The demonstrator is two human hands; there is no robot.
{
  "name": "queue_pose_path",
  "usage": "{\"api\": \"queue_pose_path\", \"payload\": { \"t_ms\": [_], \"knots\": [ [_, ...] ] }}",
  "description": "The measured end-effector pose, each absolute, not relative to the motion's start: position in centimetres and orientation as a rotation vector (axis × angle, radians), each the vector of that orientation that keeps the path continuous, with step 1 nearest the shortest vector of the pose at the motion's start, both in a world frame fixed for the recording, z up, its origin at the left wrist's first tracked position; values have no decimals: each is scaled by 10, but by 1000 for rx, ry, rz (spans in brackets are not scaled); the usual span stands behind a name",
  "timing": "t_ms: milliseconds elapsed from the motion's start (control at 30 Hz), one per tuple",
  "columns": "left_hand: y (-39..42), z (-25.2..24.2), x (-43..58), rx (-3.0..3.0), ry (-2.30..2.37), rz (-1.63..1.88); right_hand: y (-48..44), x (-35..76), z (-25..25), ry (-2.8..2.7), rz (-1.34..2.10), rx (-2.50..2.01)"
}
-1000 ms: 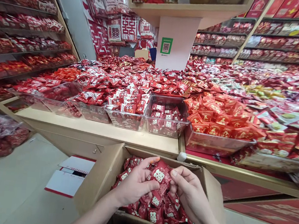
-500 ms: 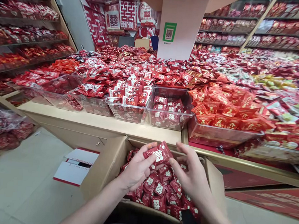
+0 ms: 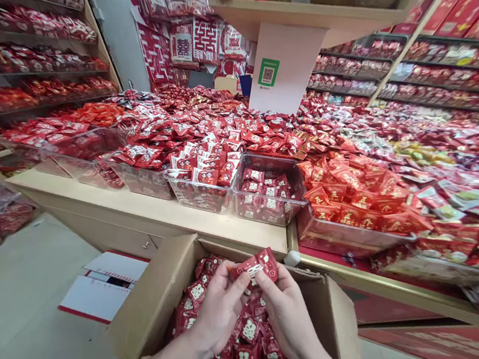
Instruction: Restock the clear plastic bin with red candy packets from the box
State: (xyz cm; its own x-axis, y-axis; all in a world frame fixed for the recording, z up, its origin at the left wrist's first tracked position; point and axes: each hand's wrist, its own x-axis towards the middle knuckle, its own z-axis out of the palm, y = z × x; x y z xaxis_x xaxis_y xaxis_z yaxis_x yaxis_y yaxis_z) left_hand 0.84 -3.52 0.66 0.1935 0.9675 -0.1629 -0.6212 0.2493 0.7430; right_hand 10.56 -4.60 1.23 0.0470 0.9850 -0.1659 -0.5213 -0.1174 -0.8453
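Between my two hands, over an open cardboard box point(image 3: 160, 285), is a dark red candy packet point(image 3: 265, 263) printed with pale characters and small flowers. My left hand point(image 3: 219, 309) is closed on its left end, thumb across the front. My right hand point(image 3: 288, 310) grips the right end, its thumb also on the front. Many matching red packets point(image 3: 246, 358) fill the box below. Straight ahead on the counter, a clear plastic bin point(image 3: 268, 210) holds packets of the same look.
Clear bins of other packets line the counter point(image 3: 133, 214), among them orange-red packets point(image 3: 360, 206) at right. A white post point(image 3: 282, 98) with a QR code stands behind. Shelves point(image 3: 36, 35) rise at left. A white carton point(image 3: 99, 290) lies on the floor beside the box.
My right hand, open and apart from the packet before, has come in and closed on its right end. The view has tilted up, so counter and box sit lower.
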Motion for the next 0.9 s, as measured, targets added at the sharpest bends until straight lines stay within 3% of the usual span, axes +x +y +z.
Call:
{"api": "queue_pose_path", "payload": {
  "t_ms": [133, 300, 400, 533, 633, 900],
  "knots": [
    [-28, 4, -2, 916, 898, 1195, -32, 114, 28, -815, 1278, -1012],
    [9, -18, -64, 1380, 1275, 1203, 65, 162, 117, -1544, 448, -1266],
    [26, -45, -101, 1645, 1534, 1133, 154, 183, 145, -2052, 137, -1476],
    [28, -69, -120, 1878, 1626, 1067, 249, 187, 117, -2843, -62, -1774],
    [23, -72, -119, 1925, 1680, 1068, 286, 178, 87, -3137, -110, -1810],
    [24, -72, -118, 2058, 1693, 1008, 282, 161, 75, -2836, -344, -1950]
  ]
}}
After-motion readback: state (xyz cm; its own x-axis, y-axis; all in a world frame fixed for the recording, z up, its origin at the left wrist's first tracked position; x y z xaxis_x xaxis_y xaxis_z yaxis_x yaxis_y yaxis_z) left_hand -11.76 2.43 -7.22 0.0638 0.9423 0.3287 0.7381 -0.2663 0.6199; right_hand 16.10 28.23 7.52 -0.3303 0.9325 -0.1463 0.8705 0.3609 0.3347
